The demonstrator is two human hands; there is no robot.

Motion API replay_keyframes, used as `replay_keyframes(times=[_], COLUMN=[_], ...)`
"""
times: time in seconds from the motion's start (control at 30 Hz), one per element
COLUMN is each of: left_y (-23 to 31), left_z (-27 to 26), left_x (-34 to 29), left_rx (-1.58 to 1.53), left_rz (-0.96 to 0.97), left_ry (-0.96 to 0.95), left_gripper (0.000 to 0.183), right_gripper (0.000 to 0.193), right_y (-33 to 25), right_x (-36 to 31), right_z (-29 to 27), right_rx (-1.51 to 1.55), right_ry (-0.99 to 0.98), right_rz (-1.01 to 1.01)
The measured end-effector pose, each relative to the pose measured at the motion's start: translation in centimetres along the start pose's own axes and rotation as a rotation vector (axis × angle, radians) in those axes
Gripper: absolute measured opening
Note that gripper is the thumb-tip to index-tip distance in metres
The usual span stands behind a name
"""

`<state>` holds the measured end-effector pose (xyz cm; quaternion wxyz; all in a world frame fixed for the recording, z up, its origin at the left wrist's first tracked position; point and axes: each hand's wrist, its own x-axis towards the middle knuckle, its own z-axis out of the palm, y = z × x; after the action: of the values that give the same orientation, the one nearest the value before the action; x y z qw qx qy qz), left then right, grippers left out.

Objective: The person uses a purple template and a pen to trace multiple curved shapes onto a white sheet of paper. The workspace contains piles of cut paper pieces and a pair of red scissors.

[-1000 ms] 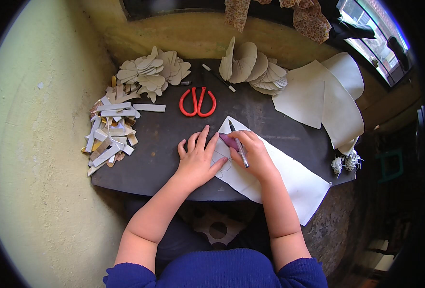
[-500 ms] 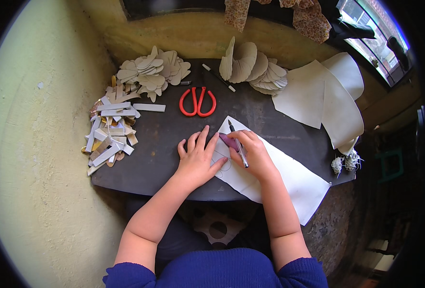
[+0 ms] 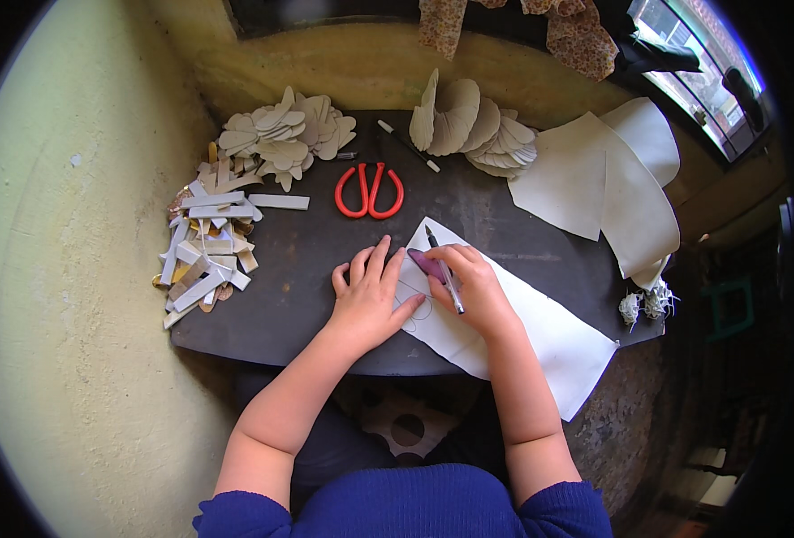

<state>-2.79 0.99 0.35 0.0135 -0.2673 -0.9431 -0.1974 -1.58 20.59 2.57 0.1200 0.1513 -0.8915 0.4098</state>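
My left hand lies flat with fingers spread, across the left edge of a white sheet and the dark tabletop. Beside its thumb, curved pen outlines show on the sheet. In my right hand is a clear-barrelled pen with a dark tip end pointing up and away from me. A small purple piece sits at the same hand's fingertips, near my left index finger; its lower part is hidden. Red-handled scissors lie farther off, their blades hard to make out.
Strips and offcuts are heaped along the table's left side. Behind them is a pile of pale rounded cut-outs. Stacked pale ovals and a white-ended marker lie at the back. Large pale sheets and tangled white scraps occupy the right.
The purple piece and the fingertips around it have shifted very slightly. Both arms, the pen and the sheet look almost the same.
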Motion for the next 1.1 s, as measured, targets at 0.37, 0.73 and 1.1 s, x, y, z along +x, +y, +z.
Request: replay_keyframes(times=[0.37, 0.73, 1.1], left_y=[-0.6, -1.0, -0.7], left_z=[-1.9, -2.1, -1.4], left_x=[0.4, 0.8, 0.8], left_rx=[-0.057, -0.301, -0.287], left_rz=[-0.024, -0.029, 0.016], left_ry=[-0.107, 0.108, 0.162], left_gripper=[0.069, 0.045, 0.027], right_gripper=[0.031, 0.03, 0.028], right_y=[-0.1, -0.3, -0.2], right_x=[0.0, -0.1, -0.1], right_z=[0.0, -0.1, 0.1], right_rx=[0.006, 0.019, 0.019], right_ry=[0.006, 0.0, 0.027], right_rz=[-0.002, 0.026, 0.005])
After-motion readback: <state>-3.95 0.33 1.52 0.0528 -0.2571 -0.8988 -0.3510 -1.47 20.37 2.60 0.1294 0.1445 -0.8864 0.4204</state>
